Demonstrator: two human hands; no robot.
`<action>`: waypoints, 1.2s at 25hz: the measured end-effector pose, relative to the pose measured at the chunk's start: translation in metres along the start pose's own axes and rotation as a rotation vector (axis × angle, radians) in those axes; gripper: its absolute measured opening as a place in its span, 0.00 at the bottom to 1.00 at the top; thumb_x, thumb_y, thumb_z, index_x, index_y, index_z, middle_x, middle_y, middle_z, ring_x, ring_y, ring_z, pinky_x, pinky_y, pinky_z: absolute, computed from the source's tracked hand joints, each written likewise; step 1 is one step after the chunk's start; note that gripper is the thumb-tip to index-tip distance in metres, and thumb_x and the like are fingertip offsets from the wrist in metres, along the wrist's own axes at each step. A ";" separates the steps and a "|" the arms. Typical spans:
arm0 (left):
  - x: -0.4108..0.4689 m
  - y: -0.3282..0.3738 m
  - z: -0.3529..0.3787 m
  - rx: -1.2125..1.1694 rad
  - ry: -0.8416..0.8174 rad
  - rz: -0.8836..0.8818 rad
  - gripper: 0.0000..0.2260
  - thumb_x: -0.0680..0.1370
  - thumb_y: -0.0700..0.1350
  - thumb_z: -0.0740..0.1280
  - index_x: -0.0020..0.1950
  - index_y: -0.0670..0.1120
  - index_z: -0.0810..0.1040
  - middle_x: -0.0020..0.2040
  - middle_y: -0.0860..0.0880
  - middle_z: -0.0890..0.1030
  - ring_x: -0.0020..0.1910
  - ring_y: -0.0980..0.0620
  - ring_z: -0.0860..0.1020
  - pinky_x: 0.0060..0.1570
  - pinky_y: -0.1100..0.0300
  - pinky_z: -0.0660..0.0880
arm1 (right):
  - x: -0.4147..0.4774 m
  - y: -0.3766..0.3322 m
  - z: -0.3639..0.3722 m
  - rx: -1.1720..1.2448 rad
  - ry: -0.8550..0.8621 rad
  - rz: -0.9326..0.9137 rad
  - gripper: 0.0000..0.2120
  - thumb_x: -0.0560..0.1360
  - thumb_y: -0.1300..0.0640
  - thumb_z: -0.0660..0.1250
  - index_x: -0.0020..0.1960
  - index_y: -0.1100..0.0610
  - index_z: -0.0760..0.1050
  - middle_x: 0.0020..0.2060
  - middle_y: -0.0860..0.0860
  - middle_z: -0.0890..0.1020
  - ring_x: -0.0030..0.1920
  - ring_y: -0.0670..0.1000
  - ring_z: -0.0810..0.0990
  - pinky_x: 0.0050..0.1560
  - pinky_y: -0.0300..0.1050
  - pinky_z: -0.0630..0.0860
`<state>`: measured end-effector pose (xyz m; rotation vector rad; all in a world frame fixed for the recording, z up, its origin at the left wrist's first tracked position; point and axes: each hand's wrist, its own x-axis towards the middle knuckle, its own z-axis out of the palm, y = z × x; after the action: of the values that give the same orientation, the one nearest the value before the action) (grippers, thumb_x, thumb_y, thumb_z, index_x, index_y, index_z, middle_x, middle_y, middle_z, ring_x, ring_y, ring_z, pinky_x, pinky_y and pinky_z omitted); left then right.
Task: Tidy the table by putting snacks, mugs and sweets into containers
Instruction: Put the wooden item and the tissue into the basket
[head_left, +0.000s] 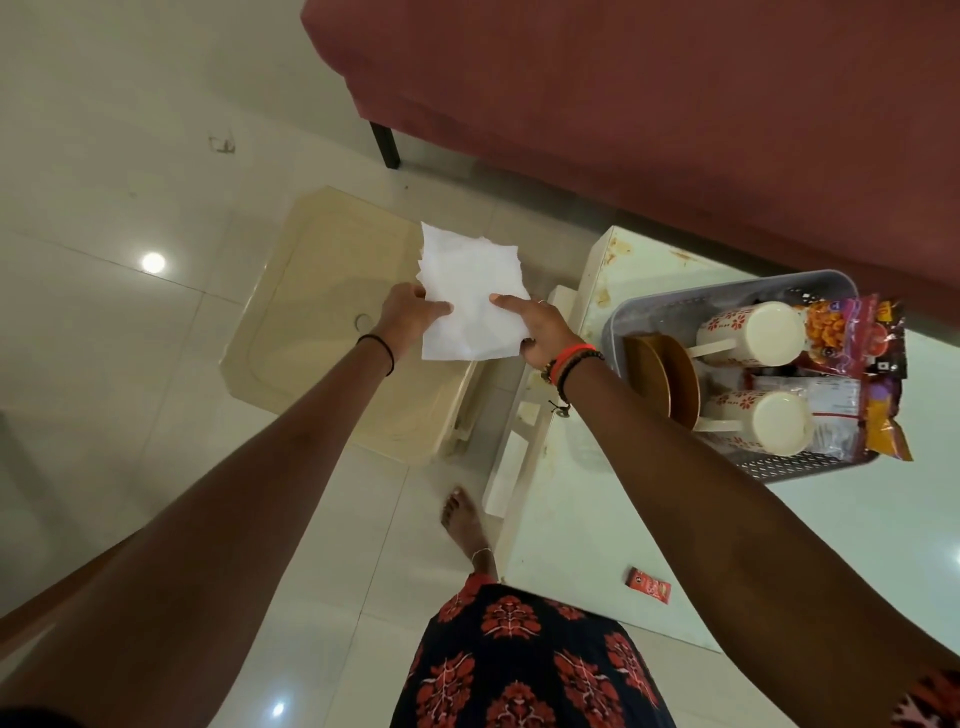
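Hands left (410, 312) and right (535, 327) both pinch white tissues (467, 301), held over cream stool (311, 312); basket (644, 306) sits on table (571, 519).

We are finding the basket (675, 297) sitting on the table (597, 519), mugs (753, 332) lying in it between plates (670, 374) (leftward) and snack packets (841, 332); a sachet (649, 585) is lying nearer us, a stool (322, 291) standing left.

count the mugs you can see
2. Both lie on their sides in the grey basket on the table: far mug beside the orange snack packet, near mug next to it. Others may be hidden under the packets.
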<state>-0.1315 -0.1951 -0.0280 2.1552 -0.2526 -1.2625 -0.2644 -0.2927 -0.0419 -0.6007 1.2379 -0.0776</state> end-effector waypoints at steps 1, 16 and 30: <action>-0.006 0.000 0.002 -0.004 0.008 0.003 0.10 0.73 0.40 0.69 0.34 0.44 0.71 0.39 0.47 0.77 0.44 0.47 0.75 0.40 0.59 0.73 | -0.006 0.000 -0.002 0.015 -0.037 -0.016 0.21 0.73 0.64 0.69 0.65 0.63 0.72 0.61 0.59 0.79 0.59 0.59 0.79 0.60 0.54 0.76; -0.134 0.018 0.064 -0.501 -0.353 0.190 0.25 0.72 0.50 0.72 0.67 0.49 0.71 0.61 0.50 0.80 0.61 0.47 0.78 0.51 0.54 0.80 | -0.152 0.019 -0.104 0.375 -0.375 -0.208 0.24 0.74 0.65 0.67 0.69 0.59 0.68 0.66 0.59 0.76 0.65 0.59 0.76 0.61 0.58 0.75; -0.222 0.050 0.145 0.148 -0.061 0.730 0.30 0.71 0.43 0.73 0.70 0.48 0.65 0.66 0.52 0.70 0.59 0.58 0.68 0.51 0.73 0.70 | -0.242 0.037 -0.208 -0.733 0.249 -0.788 0.27 0.71 0.59 0.72 0.69 0.55 0.71 0.65 0.55 0.75 0.64 0.53 0.72 0.61 0.34 0.67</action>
<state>-0.3630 -0.1943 0.1113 1.8584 -1.0730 -0.8918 -0.5448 -0.2521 0.1095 -1.7429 1.1862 -0.3737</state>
